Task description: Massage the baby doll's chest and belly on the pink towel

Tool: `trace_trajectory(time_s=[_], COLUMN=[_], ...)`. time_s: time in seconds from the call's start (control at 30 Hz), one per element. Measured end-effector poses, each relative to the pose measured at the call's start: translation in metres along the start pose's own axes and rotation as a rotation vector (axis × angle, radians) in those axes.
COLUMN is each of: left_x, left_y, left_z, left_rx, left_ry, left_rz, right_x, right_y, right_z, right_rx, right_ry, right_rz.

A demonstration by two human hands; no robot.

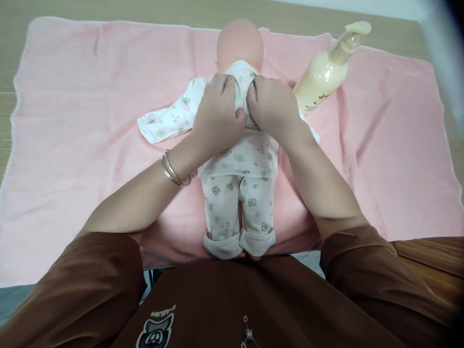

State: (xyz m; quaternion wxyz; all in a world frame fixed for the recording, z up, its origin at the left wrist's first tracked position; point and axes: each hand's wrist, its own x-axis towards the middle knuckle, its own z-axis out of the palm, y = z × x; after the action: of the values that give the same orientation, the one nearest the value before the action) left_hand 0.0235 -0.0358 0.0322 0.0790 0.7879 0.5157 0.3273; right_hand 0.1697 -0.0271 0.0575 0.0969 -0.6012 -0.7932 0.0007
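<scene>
A baby doll lies stretched out with its bald head away from me; no face shows. It wears a white printed shirt and matching pants with turned-up cuffs. At the upper part of the shirt, just below the head, my left hand grips the cloth with bent fingers. My right hand is closed beside it, pinching a fold of the same shirt. One sleeve spreads out flat to the left. The other sleeve is mostly hidden behind my right hand and forearm.
A pink blanket lies under the doll, over a light wooden surface. To the right of the doll is a cream-coloured pump bottle, close to my right hand. Darker brown wood shows at the lower right.
</scene>
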Motion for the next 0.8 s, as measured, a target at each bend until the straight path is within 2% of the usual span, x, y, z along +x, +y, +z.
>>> trace_trajectory(time_s=[0.1,0.3,0.43,0.53,0.67,0.8], left_x=[-0.003,0.015,0.023,0.017,0.003,-0.002], left_y=[0.006,-0.025,-0.038,-0.031,-0.01,0.005], left_z=[-0.006,0.01,0.02,0.017,0.005,-0.003], left_rx=[-0.042,-0.011,0.096,0.12,0.132,-0.027], left_ry=[-0.001,0.071,0.031,0.013,-0.025,-0.02], left_rz=[0.062,-0.09,-0.19,-0.138,-0.024,-0.011], right_x=[0.008,-0.014,-0.016,-0.003,0.011,0.013], right_y=[0.009,-0.012,-0.017,-0.004,0.017,0.022], right_z=[0.006,-0.007,-0.008,0.001,0.012,0.013], right_rx=[0.009,-0.071,-0.041,0.027,0.119,0.124], right_ry=[-0.012,0.023,0.039,0.023,-0.024,-0.058], right_rz=[0.063,-0.062,-0.058,0.006,0.045,0.062])
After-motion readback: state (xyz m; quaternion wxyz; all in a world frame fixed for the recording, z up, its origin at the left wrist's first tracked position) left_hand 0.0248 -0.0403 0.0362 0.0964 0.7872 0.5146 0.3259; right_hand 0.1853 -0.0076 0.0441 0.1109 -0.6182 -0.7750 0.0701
